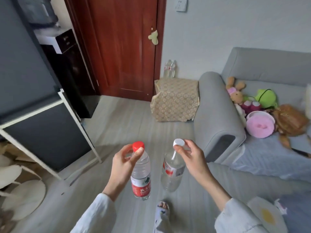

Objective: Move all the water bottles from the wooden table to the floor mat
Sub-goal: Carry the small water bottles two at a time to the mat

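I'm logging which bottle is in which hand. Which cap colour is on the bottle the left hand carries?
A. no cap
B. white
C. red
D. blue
C: the left hand pinches the neck of the red-capped bottle just below its cap, while the right hand holds the white-capped bottle by its cap.

Left hand (125, 158) pinches red-capped bottle (141, 175); right hand (190, 155) pinches white-capped bottle (171, 172)
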`<state>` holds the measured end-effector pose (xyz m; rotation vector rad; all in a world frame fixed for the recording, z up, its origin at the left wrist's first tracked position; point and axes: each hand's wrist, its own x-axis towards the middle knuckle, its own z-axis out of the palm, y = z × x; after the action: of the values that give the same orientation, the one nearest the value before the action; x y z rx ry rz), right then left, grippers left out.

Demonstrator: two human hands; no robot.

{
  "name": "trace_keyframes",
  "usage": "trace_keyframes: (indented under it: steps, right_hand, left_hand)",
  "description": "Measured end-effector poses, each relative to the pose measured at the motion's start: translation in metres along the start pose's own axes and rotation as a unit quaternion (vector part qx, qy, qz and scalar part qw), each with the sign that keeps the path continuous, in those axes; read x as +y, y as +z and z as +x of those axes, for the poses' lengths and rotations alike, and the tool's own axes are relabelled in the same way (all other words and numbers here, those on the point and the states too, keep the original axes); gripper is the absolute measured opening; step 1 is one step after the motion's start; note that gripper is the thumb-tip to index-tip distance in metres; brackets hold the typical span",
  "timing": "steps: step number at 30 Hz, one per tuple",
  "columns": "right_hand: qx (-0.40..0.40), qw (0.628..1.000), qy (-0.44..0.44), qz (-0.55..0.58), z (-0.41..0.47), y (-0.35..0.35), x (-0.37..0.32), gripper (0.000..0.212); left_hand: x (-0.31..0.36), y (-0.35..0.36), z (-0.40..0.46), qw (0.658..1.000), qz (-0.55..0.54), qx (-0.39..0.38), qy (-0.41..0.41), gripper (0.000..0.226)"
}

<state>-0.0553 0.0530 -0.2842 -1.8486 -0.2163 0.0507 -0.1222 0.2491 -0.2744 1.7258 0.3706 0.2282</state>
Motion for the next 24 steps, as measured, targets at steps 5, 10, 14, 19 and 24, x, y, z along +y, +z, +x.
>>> trace_keyframes:
  steps: [5, 10, 14, 19, 24]
  right_hand:
    - [0.012, 1.0, 0.002, 0.004, 0.114, -0.021, 0.008, 0.01]
    - [0.005, 0.999, -0.029, -0.017, 0.223, -0.036, -0.002, 0.017]
    - [-0.003, 0.999, -0.03, -0.024, 0.298, -0.042, 0.007, 0.013]
    - [0.008, 1.0, -0.001, -0.018, 0.395, -0.039, 0.033, 0.013]
    - [0.024, 0.999, -0.007, -0.034, 0.513, -0.028, 0.048, 0.012]
  left_hand:
    - [0.024, 0.04, 0.109, 1.0, 0.006, 0.004, -0.001, 0.026]
    - [0.05, 0.069, 0.21, 1.0, 0.002, 0.004, 0.02, 0.026]
    - [0.055, 0.089, 0.286, 1.0, -0.005, -0.002, 0.023, 0.025]
    - [0.042, 0.113, 0.393, 1.0, -0.005, -0.012, 0.003, 0.025]
    - [0.04, 0.137, 0.52, 0.998, 0.002, -0.058, -0.003, 0.025]
